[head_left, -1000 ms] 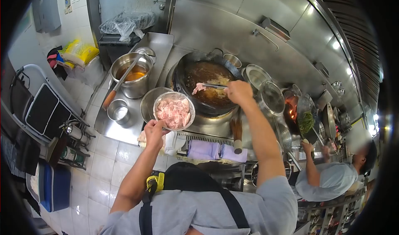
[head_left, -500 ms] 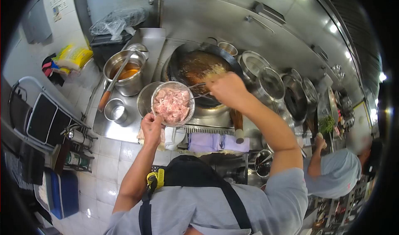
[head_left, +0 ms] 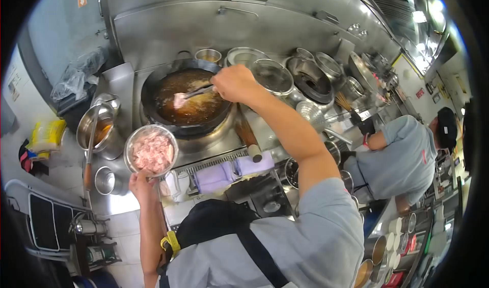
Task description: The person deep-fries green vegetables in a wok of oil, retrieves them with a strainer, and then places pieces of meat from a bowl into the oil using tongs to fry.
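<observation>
My left hand [head_left: 143, 184] grips the near rim of a metal bowl [head_left: 175, 156], held just left of the wok. Raw pale-pink meat pieces [head_left: 153, 151] fill this bowl. Over the wok [head_left: 150, 97], my right hand [head_left: 234, 84] is closed round metal tongs [head_left: 198, 91]. At the tongs' tips is a piece of raw meat [head_left: 180, 100], right at the surface of the bubbling brown oil [head_left: 186, 116]. Whether the tips still pinch that piece cannot be made out. Pale foam shows beside the tongs on the right side of the oil.
A pot [head_left: 106, 144] with amber liquid and a long wood-handled tool [head_left: 87, 176] stands left, near a small metal cup [head_left: 105, 181]. Folded lavender cloths [head_left: 215, 177] lie along the stove front. Further pots and a strainer [head_left: 310, 115] sit right, where a co-worker [head_left: 395, 160] stands.
The tongs have gone from the bowl to the wok, with a meat piece now at their tips. The bowl is held clear of the wok's edge. My view has swung right.
</observation>
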A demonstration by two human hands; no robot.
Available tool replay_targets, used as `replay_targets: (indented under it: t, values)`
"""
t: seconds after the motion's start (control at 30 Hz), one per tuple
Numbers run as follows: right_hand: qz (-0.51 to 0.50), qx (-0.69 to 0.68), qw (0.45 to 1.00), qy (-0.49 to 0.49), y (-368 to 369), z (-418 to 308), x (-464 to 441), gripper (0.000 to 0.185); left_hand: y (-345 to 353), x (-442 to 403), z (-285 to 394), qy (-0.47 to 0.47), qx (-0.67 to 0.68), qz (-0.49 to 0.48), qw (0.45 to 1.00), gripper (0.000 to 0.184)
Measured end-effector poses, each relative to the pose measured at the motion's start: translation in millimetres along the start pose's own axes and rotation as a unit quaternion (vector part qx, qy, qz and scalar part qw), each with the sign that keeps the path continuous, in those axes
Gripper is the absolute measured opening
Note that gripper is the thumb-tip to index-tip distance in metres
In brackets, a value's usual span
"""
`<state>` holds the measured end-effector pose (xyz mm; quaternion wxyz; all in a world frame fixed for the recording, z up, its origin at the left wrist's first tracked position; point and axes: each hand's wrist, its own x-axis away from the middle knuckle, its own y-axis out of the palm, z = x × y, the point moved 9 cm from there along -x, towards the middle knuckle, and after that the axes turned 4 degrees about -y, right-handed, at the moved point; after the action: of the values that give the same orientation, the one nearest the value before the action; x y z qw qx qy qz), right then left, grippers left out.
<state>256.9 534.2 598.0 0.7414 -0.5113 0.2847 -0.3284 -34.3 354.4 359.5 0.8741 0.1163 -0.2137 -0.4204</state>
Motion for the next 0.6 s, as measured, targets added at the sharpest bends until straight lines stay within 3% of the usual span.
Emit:
replay_targets:
  t: [0.2, 0.27, 0.33, 0.4, 0.47, 0.53, 0.6]
  values:
    - [-0.062, -0.015, 0.997, 0.052, 119, 12, -31, 0.028, 1, -4, 9, 0.017, 0.013, 0.004, 1.0, 0.01]
    - [-0.038, -0.051, 0.995, 0.08, 90, 19, -23, 0.031, -5, -11, 1, 0.031, 0.029, -0.001, 0.999, 0.014]
    - [0.004, -0.097, 0.994, 0.04, 23, -4, -7, 0.029, -2, -8, 9, 0.055, 0.023, 0.006, 0.998, 0.018]
    - [0.017, -0.088, 0.993, -0.076, -21, -49, 13, 0.037, -4, -11, 13, 0.059, 0.028, 0.017, 0.998, 0.02]
    - [-0.075, -0.027, 0.989, -0.122, -15, -87, 23, 0.037, 6, -11, 10, 0.054, 0.033, 0.007, 0.998, 0.02]
    - [-0.064, -0.016, 0.982, -0.176, -5, -116, 25, 0.032, 8, -13, 10, 0.046, 0.045, -0.005, 0.998, 0.021]
    - [-0.083, -0.006, 0.985, -0.154, 17, -112, 15, 0.03, 11, -14, 6, 0.053, 0.046, -0.008, 0.997, 0.021]
